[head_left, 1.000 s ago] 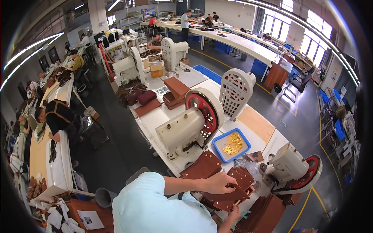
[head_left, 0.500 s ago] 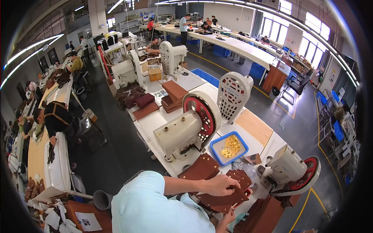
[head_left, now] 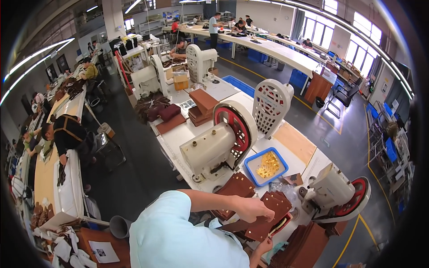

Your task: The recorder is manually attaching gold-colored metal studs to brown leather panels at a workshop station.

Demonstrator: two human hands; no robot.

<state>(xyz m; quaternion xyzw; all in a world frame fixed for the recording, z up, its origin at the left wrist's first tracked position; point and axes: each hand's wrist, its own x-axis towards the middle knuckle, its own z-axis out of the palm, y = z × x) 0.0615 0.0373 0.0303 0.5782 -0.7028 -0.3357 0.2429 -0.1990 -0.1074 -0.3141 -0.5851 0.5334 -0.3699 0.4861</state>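
Observation:
My left hand [head_left: 253, 209] reaches across my body and pinches the upper part of a brown leather piece [head_left: 278, 204] studded with small rivets. My right hand [head_left: 264, 246] comes up from the lower edge and grips the same piece at its lower edge, beside a pale yellow strip [head_left: 278, 227]. The piece lies on a white workbench [head_left: 178, 134] in front of a cream press machine [head_left: 210, 149] with a red wheel. A second brown leather piece [head_left: 237, 185] lies just to its left.
A blue tray [head_left: 254, 176] of small gold-coloured parts sits behind the leather. Another cream machine with a red wheel [head_left: 339, 194] stands at the right. Stacks of brown leather [head_left: 201, 105] lie farther up the bench. Other people work at long tables on the left and at the back.
Both hands stay on the leather piece with only small shifts. The right hand dipped slightly, then came back up.

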